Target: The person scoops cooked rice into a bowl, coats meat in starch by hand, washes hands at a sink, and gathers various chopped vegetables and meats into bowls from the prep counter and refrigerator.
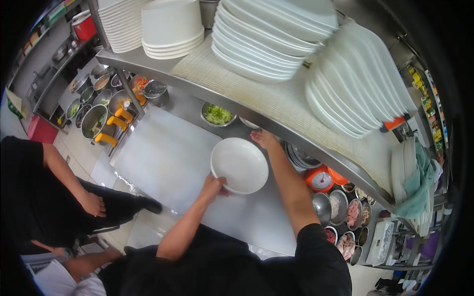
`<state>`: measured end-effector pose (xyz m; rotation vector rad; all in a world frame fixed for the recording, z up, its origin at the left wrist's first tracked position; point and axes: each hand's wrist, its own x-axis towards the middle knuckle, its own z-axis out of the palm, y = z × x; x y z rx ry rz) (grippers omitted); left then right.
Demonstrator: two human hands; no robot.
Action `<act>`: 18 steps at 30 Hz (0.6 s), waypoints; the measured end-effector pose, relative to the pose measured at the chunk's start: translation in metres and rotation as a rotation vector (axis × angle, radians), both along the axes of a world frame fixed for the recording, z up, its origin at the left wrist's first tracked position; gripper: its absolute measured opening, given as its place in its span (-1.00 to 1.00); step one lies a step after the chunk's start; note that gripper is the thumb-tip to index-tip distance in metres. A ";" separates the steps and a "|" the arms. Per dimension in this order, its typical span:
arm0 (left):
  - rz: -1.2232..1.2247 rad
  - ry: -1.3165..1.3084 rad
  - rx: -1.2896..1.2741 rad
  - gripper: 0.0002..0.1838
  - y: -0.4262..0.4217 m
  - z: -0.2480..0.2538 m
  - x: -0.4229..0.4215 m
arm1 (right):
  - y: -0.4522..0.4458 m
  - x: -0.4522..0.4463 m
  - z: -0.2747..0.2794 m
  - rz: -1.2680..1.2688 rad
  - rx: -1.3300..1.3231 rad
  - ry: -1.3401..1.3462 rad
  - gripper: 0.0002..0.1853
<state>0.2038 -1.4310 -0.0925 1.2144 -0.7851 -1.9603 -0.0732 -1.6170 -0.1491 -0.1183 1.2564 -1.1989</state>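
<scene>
My left hand (213, 187) grips the near-left rim of a round white bowl (240, 165), its thumb over the edge. The bowl is held above the counter and nothing shows inside it. Beyond its far right side, my right hand (266, 139) reaches in under the shelf edge. Its fingers are apart, with nothing seen in them. Close to those fingertips is a white dish (248, 123), mostly hidden by the shelf. A metal bowl of chopped green vegetables (217, 114) stands left of that dish.
A metal shelf (197, 88) with tall stacks of white plates (276, 39) overhangs the counter. A white cutting board (163, 145) lies to the left. An orange scale (321, 179) and bowls of meat (353, 214) stand right. Another person's hand (93, 204) is at left.
</scene>
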 end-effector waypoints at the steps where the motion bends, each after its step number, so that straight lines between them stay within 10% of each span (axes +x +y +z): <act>1: -0.007 0.010 0.006 -0.52 -0.007 -0.003 -0.001 | -0.008 -0.001 -0.003 -0.025 -0.007 -0.026 -0.54; 18: -0.168 0.124 0.073 -0.44 -0.105 -0.041 -0.059 | 0.050 -0.035 0.037 -0.273 -0.160 0.209 -0.62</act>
